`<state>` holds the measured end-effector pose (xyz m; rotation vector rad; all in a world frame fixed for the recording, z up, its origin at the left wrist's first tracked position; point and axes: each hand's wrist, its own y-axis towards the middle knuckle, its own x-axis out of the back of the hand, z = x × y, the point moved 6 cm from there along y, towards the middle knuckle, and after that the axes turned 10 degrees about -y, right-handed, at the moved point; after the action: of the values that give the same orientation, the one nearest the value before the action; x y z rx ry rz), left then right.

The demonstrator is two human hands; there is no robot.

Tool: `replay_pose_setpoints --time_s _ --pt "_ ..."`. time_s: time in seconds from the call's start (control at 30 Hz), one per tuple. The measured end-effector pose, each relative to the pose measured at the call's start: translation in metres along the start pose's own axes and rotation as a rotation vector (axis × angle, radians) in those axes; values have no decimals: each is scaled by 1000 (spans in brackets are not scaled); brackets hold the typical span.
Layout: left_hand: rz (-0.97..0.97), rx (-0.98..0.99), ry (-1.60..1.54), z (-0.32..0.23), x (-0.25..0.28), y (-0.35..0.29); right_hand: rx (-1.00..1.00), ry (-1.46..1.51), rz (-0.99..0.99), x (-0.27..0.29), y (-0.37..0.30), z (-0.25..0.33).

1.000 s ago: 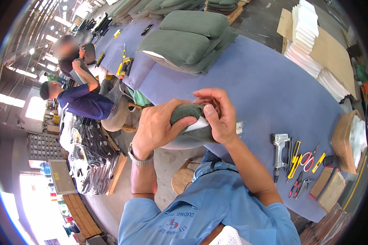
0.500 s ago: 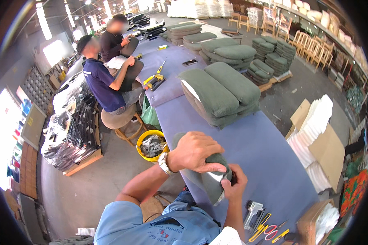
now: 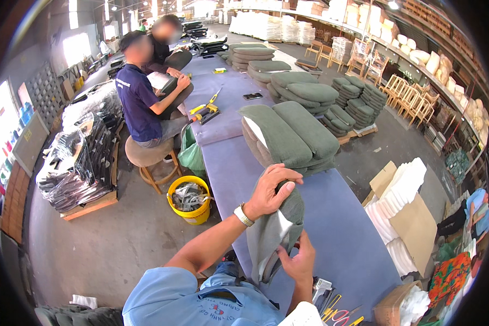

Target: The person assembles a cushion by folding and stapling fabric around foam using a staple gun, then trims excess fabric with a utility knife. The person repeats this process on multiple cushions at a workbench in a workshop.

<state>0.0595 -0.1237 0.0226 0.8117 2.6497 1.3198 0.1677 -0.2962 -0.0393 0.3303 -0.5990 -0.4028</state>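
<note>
Above the tabletop [image 3: 342, 233], the left hand [image 3: 270, 191] curls over a green cushion [image 3: 292, 214], the right hand [image 3: 300, 259] pinching its lower side, between a yellow bucket [image 3: 195, 217] of grey scraps [image 3: 187, 196] and a box [image 3: 388, 309] of white stuffing [image 3: 414, 304].

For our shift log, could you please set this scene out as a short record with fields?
Left hand: grasping the upper end of a green cushion
Right hand: grasping its lower right edge
Surface: blue-covered table
Ahead: cushion stack
Bottom edge: metal tool, partly visible
Floor, left: yellow bucket holding scraps
Beyond: seated co-worker, dark blue shirt
</note>
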Motion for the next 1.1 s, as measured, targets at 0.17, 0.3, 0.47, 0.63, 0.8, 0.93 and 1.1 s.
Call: replay_pose_setpoints --time_s 0.17,0.3,0.47,0.63,0.8,0.93,1.1 --pt "-213 28 68 2 -4 -39 26 -61 -162 4 -5 -4" --pt "-248 434 43 57 -15 -147 -113 -173 -129 8 -5 -18" --pt "84 1406 2 134 -39 -416 -206 -298 -184 17 -10 -64" --pt "-658 1601 -1317 84 -46 -388 -227 -286 -48 19 -2 -45" --pt "-1024 1371 -1151 101 11 -350 183 -88 -177 9 -1 -12" --pt "-984 1095 -676 80 96 -265 -230 312 -72 23 -30 -46" --pt "-402 754 -93 -3 105 -80 -773 287 340 -13 -137 -147"
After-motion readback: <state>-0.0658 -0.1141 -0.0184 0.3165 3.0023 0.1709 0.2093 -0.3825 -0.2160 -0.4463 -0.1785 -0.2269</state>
